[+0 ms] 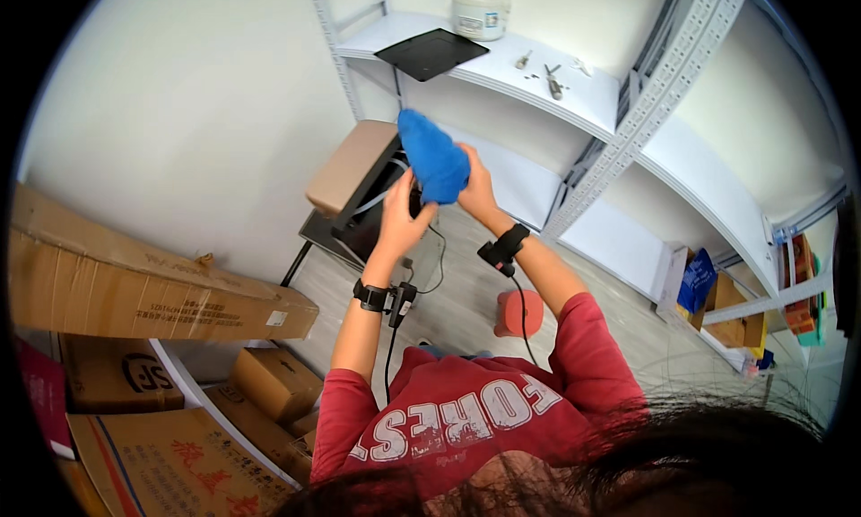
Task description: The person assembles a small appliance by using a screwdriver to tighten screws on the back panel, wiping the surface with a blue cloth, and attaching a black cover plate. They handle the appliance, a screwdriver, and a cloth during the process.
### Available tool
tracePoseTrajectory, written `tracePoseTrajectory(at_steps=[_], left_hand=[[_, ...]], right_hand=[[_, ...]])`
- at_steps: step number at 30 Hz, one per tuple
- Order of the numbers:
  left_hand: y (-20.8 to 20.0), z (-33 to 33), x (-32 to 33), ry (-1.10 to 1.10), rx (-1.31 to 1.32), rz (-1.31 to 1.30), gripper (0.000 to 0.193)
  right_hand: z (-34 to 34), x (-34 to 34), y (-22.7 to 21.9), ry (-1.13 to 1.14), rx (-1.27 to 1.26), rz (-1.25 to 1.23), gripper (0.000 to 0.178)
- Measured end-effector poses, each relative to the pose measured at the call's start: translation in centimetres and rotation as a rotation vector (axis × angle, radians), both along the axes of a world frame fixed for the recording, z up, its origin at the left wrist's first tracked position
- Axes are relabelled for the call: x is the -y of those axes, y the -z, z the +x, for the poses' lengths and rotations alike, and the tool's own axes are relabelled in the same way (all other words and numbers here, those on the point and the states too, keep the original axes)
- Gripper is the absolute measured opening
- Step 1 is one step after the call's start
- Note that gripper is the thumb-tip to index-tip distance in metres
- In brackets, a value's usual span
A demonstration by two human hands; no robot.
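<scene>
A bunched blue cloth [434, 158] is held up in front of me, its pointed end flopping away to the upper left. My right hand [475, 183] grips the cloth from its right side, with some fingers hidden behind it. At the cloth's lower left edge, my left hand [405, 214] is curled, thumb against the fabric. Something dark shows between that thumb and the fingers; I cannot make out what it is. Just beyond and left of my hands stands a boxy appliance [352, 169] with a beige side, a dark open interior and pale tubes.
On the white shelf [574, 113] ahead lie a black panel [432, 53], a white round pot [480, 13], a screwdriver [524, 60] and pliers [553, 84]. Cardboard boxes [161, 284] crowd the left. A red stool [519, 313] stands below my right forearm. Cables hang from both wrist straps.
</scene>
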State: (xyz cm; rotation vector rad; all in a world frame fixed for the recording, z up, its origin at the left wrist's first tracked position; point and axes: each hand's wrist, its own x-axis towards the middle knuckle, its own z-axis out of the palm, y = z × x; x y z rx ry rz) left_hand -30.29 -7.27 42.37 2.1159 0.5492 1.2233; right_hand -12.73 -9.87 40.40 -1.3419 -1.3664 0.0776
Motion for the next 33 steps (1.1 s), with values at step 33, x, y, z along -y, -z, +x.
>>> tracePoseTrajectory(at_steps=[33], left_hand=[[3.8, -7.7, -8.6, -0.908, -0.295, -0.163, 0.075]], right_hand=[[-4.7, -20.5, -2.8, -0.343, 1.069, -0.409, 0.084]])
